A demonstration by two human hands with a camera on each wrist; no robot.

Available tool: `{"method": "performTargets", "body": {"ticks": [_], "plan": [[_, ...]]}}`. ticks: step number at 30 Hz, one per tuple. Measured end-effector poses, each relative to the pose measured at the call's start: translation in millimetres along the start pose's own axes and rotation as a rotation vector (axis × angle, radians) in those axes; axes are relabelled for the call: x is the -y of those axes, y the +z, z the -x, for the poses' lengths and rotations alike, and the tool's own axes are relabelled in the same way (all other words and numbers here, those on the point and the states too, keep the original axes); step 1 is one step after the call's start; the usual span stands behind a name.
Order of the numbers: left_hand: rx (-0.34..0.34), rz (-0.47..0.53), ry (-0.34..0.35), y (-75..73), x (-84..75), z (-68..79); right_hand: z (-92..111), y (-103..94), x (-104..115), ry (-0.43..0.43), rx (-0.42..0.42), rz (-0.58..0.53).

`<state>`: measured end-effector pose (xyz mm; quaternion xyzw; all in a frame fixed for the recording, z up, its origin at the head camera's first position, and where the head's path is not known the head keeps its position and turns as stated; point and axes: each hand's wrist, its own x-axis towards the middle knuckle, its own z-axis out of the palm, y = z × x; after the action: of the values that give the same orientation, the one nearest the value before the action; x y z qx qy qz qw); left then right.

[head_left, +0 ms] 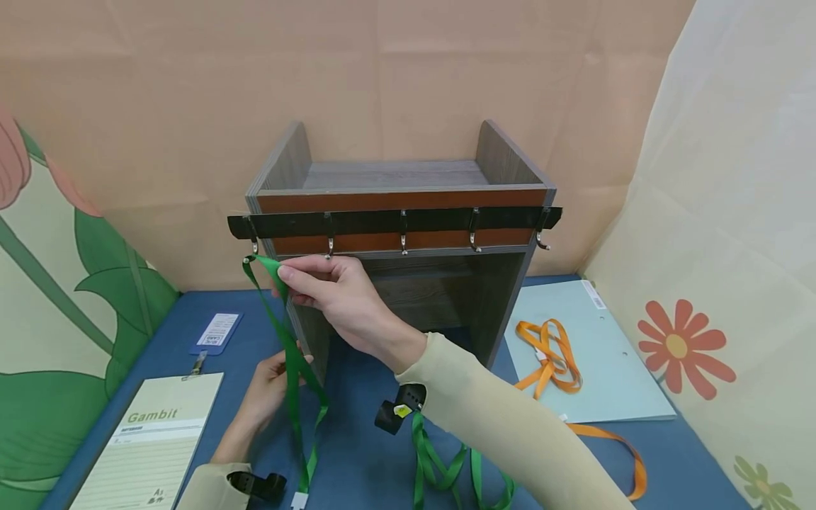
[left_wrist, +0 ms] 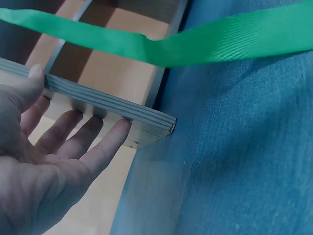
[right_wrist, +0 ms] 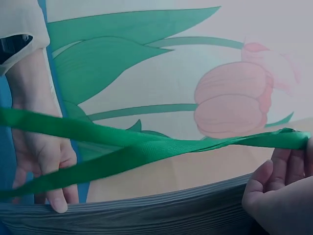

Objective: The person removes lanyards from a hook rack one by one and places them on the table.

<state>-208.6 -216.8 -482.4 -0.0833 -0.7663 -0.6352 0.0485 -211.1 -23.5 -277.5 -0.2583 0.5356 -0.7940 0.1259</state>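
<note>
My right hand (head_left: 344, 301) pinches a green lanyard (head_left: 293, 361) near its upper end, just below the leftmost hook (head_left: 255, 246) of the black hook rail (head_left: 370, 222). Whether the loop touches that hook cannot be told. The lanyard's two strands hang down to a white tag (head_left: 299, 500). Lower down, my left hand (head_left: 264, 397) holds the left side panel (left_wrist: 107, 100) of the grey wooden shelf (head_left: 395, 176), with its fingers on the outer face and the thumb at the front edge. The green strap crosses in front of that hand.
Another green lanyard (head_left: 440, 460) lies on the blue table under my right forearm. At right, an orange lanyard (head_left: 554, 354) rests on a pale blue folder (head_left: 612, 368). A clipboard pad (head_left: 146, 432) and a blue badge (head_left: 217, 331) lie at left.
</note>
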Motion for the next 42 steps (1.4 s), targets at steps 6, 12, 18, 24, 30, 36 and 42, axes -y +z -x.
{"method": "performTargets", "body": {"ticks": [6,12,18,24,30,36,42], "plan": [[0.038,0.060,0.062,1.2,2.9,-1.1,9.0,-1.2,6.0,-0.004,0.066,-0.088],[0.043,0.056,0.049,0.9,3.0,-1.0,16.7,-1.9,14.1,-0.066,0.093,-0.102],[0.062,0.087,0.034,1.0,2.6,-1.6,18.4,-7.1,21.6,-0.096,0.089,-0.051],[0.077,0.094,0.035,1.2,2.5,-2.7,18.9,-12.3,30.4,-0.119,0.109,-0.015],[0.073,0.086,0.032,1.4,0.6,-1.7,21.5,-16.6,45.4,-0.156,0.115,-0.010],[0.079,0.076,0.041,0.4,0.2,-0.4,25.7,-20.2,60.1,-0.173,0.140,-0.035],[0.083,0.077,0.037,-0.2,0.9,-1.0,34.9,-16.9,77.5,-0.264,0.144,0.029]]}}
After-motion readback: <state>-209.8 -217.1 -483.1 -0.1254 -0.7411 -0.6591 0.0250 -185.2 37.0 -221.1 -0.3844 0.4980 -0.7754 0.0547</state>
